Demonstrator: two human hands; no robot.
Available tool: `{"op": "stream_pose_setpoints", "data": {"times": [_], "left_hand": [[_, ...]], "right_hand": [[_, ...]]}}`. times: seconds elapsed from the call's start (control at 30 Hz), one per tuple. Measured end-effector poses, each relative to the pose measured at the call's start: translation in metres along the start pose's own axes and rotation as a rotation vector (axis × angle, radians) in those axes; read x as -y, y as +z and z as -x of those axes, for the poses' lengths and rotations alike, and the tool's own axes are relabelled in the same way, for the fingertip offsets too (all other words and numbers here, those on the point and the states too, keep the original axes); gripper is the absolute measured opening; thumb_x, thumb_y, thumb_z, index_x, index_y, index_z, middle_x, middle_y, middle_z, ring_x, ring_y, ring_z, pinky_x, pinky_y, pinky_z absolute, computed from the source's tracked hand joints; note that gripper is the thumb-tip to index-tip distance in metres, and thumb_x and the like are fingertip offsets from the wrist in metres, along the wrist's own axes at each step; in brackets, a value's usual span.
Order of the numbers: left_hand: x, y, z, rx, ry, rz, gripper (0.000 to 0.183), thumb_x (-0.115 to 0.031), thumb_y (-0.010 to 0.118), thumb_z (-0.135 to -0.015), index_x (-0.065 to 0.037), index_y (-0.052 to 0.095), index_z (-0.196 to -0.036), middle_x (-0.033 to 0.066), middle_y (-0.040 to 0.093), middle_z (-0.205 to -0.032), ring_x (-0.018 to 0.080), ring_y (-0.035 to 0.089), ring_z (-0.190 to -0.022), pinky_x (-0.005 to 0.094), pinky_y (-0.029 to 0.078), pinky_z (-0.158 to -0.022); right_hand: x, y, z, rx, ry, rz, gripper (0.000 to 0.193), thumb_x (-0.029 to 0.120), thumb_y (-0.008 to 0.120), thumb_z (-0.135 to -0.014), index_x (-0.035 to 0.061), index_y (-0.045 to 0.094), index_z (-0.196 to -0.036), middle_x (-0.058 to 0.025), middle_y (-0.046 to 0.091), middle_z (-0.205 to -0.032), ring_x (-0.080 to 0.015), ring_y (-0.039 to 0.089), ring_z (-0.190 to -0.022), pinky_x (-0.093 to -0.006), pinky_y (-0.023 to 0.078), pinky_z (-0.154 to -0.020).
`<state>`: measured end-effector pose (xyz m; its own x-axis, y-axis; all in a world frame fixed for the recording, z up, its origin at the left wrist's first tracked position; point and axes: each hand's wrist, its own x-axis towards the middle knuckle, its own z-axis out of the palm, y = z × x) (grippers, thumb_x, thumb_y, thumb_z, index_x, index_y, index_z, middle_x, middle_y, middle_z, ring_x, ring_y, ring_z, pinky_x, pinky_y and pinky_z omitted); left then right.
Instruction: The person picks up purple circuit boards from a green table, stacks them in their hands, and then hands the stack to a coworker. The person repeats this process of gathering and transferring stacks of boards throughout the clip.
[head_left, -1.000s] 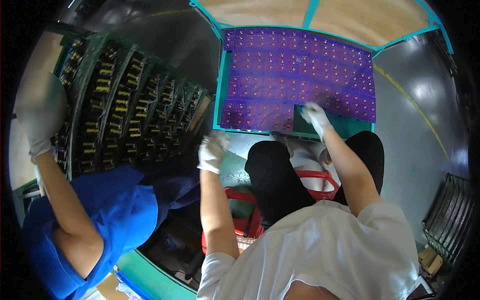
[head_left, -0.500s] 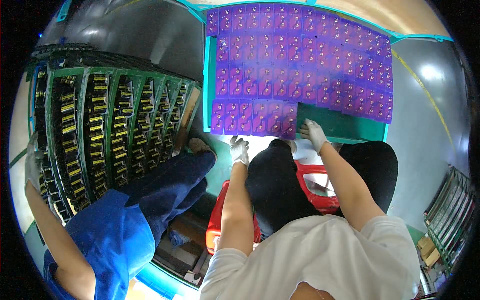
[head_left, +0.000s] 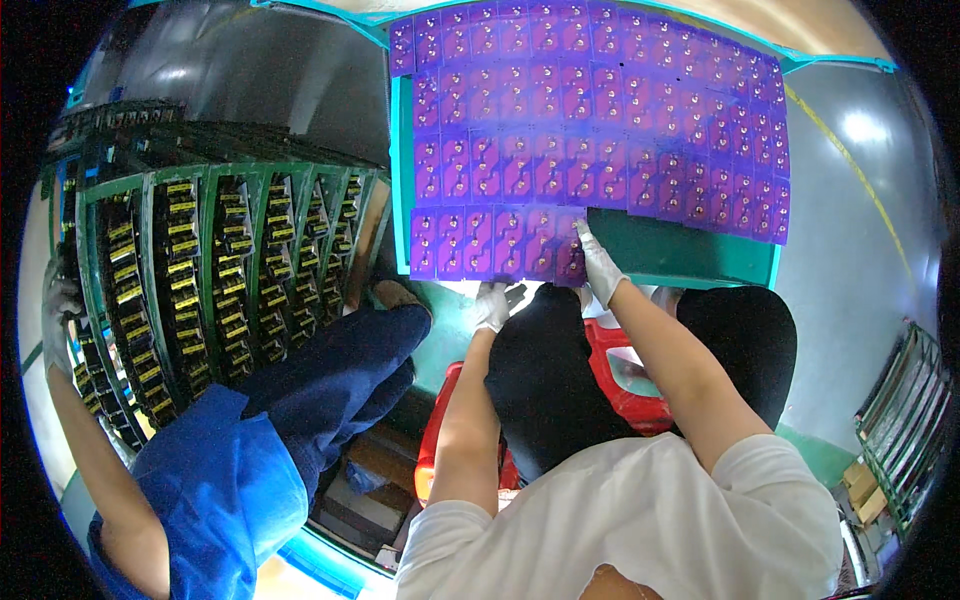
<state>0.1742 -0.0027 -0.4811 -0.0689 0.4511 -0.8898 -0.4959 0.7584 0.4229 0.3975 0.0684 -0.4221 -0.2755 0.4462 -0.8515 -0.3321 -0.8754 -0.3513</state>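
A teal tray point(head_left: 680, 255) in front of me is covered with rows of small purple circuit boards point(head_left: 590, 130). My right hand point(head_left: 598, 265), in a white glove, presses its fingers on a purple board in the nearest row point(head_left: 490, 243), by the bare green patch. My left hand point(head_left: 492, 305), also gloved, hovers just below the tray's near edge; whether it holds anything is unclear. My legs in black trousers point(head_left: 560, 380) are under the tray.
A person in blue clothing point(head_left: 260, 440) sits at my left, a gloved hand point(head_left: 58, 305) on a green rack point(head_left: 200, 270) full of yellow-and-black parts. A red stool point(head_left: 630, 385) is beneath me. Another green rack point(head_left: 905, 410) stands at right.
The view has tilted so tray and rack sit lower and nearer. My right hand moved left along the nearest row of purple boards. My left hand stayed near the tray's edge.
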Motion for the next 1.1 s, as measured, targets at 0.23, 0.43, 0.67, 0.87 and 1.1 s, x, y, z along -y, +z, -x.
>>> {"op": "stream_pose_setpoints", "data": {"times": [0.23, 0.43, 0.67, 0.87, 1.1], "left_hand": [[0.009, -0.029, -0.005, 0.359, 0.049, 0.215, 0.03, -0.013, 0.053, -0.09, -0.009, 0.043, -0.117, 0.0141, 0.052, -0.117, 0.032, 0.054, -0.11, 0.0557, 0.041, -0.098], [-0.025, 0.007, 0.021, 0.388, -0.109, 0.218, 0.079, -0.045, 0.063, -0.084, -0.001, 0.027, -0.139, 0.0208, 0.042, -0.133, 0.0333, 0.036, -0.127, 0.0475, 0.028, -0.109], [-0.031, 0.018, 0.022, 0.22, -0.135, -0.053, 0.054, -0.049, 0.055, -0.088, -0.006, 0.05, -0.12, 0.016, 0.057, -0.106, 0.0283, 0.059, -0.09, 0.0434, 0.047, -0.079], [-0.041, 0.029, 0.033, 0.1, -0.128, -0.169, 0.034, -0.035, 0.057, -0.092, -0.011, 0.052, -0.115, 0.0072, 0.059, -0.107, 0.0228, 0.058, -0.092, 0.0395, 0.051, -0.074], [-0.066, 0.06, 0.079, 0.311, 0.13, -0.431, 0.033, -0.036, 0.055, -0.093, -0.005, 0.053, -0.107, 0.0049, 0.059, -0.096, 0.0134, 0.056, -0.081, 0.0281, 0.048, -0.071]], "right_hand": [[-0.004, 0.001, -0.006, 0.015, -0.106, -0.062, 0.079, 0.072, 0.036, -0.085, 0.0086, 0.045, -0.132, -0.0103, 0.054, -0.122, -0.0249, 0.051, -0.11, -0.0455, 0.034, -0.101], [-0.035, -0.001, -0.041, -0.033, -0.046, -0.101, 0.077, 0.069, 0.033, -0.088, 0.0065, 0.047, -0.131, -0.0094, 0.059, -0.117, -0.0223, 0.056, -0.103, -0.0378, 0.042, -0.093], [-0.027, 0.008, -0.031, -0.087, 0.081, -0.138, 0.073, 0.07, 0.032, -0.087, 0.0114, 0.052, -0.125, -0.0075, 0.06, -0.114, -0.022, 0.058, -0.1, -0.0445, 0.047, -0.085], [-0.023, 0.008, -0.013, -0.082, 0.133, -0.133, 0.069, 0.071, 0.031, -0.087, 0.015, 0.054, -0.12, -0.0057, 0.06, -0.11, -0.023, 0.058, -0.098, -0.0522, 0.045, -0.083], [-0.025, -0.012, 0.007, -0.022, -0.011, -0.266, 0.073, 0.072, 0.035, -0.086, 0.0128, 0.051, -0.126, -0.0081, 0.06, -0.115, -0.0212, 0.061, -0.096, -0.0393, 0.05, -0.082]]}}
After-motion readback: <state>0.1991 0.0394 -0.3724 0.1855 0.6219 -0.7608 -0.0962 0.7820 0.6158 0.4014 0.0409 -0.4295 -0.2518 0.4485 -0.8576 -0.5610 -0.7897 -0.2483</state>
